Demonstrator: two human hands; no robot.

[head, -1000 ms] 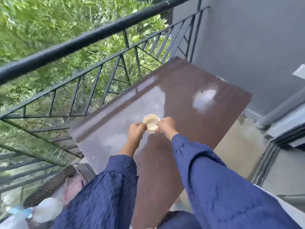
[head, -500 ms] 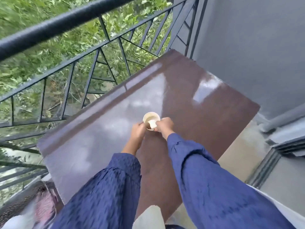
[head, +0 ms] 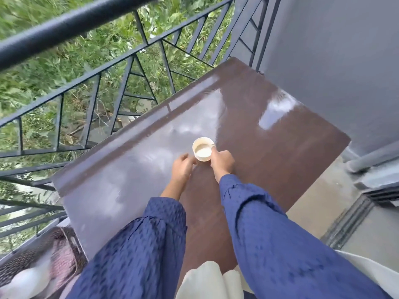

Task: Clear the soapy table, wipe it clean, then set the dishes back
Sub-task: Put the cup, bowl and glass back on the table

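The right hand (head: 222, 161) is holding the small round cream cup (head: 203, 149) on the shiny brown table (head: 280, 147); the left hand (head: 183, 168) is loose beside it.

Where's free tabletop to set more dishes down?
Nearly all of it. The brown table holds only the small cream bowl, gripped by the right hand, with the left hand beside it. Bare patches: the railing side, the far corner by the grey wall, the near right edge.

Right hand (head: 222, 161) pinching, left hand (head: 183, 167) curled beside it
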